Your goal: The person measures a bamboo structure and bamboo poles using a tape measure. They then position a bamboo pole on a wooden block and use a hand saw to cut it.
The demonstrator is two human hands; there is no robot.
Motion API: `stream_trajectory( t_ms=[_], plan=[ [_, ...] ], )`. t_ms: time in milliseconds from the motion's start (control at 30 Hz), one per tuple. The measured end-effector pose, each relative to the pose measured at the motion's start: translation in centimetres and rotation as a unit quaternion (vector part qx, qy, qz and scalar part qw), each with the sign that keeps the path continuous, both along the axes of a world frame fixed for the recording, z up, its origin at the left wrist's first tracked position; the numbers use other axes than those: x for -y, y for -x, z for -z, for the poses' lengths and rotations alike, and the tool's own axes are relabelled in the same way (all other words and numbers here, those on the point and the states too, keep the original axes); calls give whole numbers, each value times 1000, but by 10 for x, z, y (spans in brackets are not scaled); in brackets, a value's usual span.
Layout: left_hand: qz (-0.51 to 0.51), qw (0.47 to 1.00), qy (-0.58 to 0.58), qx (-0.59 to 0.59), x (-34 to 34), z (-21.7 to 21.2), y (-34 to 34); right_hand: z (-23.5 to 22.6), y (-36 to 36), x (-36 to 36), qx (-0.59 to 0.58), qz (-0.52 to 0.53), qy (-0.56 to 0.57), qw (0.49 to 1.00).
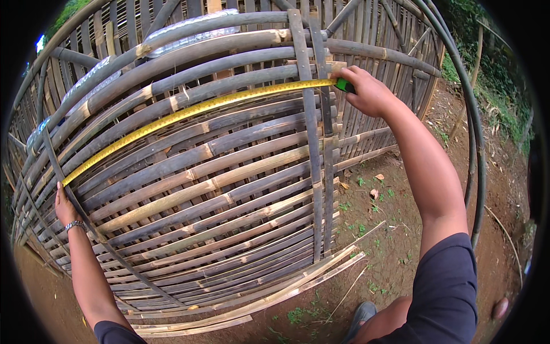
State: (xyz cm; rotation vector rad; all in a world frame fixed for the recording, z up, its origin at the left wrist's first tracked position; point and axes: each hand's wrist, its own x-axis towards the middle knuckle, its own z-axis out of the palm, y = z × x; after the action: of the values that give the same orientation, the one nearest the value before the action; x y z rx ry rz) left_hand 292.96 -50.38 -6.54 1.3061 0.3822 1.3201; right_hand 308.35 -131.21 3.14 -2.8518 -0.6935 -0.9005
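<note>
From my end, I see the right hand (pixel 366 92) curled around the green-and-black tape measure case (pixel 344 85), beside the dark upright strip (pixel 311 143); the left hand (pixel 65 206) has its fingertips at the far end of the yellow tape blade (pixel 189 112), though I can't tell whether they pinch or just press; the spread grip presumably keeps the blade taut across the bamboo slats (pixel 212 152), rounded, knotted at the nodes, weathered grey to tan.
</note>
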Motion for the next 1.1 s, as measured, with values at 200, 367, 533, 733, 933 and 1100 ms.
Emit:
stream_trajectory(
  t_ms=[200, 367, 533, 733, 933, 1100],
  plan=[
    [0, 999, 1, -32, -8, -2, -1, -3, -12, 1, -12, -4, -3, 1000],
    [-14, 999, -12, -48, -10, -1, -2, -4, -12, 3, -18, 6, 11, 1000],
    [-31, 997, -2, -77, -13, -2, -3, -4, -12, 4, -24, 3, 9, 1000],
    [-13, 998, -5, -57, -17, -1, -2, -5, -8, 1, -20, 3, 7, 1000],
    [66, 997, 11, -34, -19, 7, 15, 20, 11, -4, -8, 21, 27, 999],
    [11, 997, 26, -75, -20, 83, 68, 102, 53, -5, -68, -33, 31, 997]
  ],
)
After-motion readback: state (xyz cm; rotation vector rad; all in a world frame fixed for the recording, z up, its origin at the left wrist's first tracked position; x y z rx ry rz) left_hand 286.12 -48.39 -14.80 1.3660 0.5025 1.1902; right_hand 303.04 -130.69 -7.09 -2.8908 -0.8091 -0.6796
